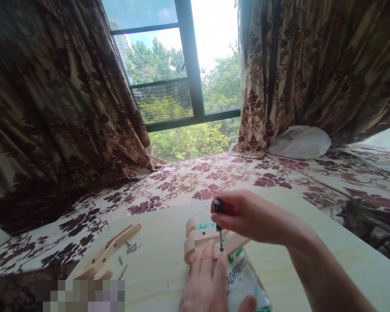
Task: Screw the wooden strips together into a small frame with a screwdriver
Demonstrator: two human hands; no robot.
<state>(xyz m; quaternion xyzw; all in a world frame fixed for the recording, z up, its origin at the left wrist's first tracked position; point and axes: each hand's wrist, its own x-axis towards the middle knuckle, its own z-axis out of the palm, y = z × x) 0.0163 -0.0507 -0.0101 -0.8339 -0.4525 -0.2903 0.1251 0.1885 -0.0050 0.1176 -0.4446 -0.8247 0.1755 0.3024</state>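
**Screwdriver (218, 207) set upright on wooden assembly (189, 251)**

The screwdriver's handle is enclosed in the grip of the right hand (242, 216), its tip set on the assembly. The left hand (205, 277) is spread, its fingers laid upon the assembly's near piece. A printed packet (242, 277) is lodged partly beneath the assembly. Left of the assembly, loose screws (132, 248) and wooden pieces (125, 236) are scattered on the bench (156, 268).

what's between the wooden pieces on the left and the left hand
Some loose screws, near those wooden pieces, then pale board up to the left hand; the head view shows it.
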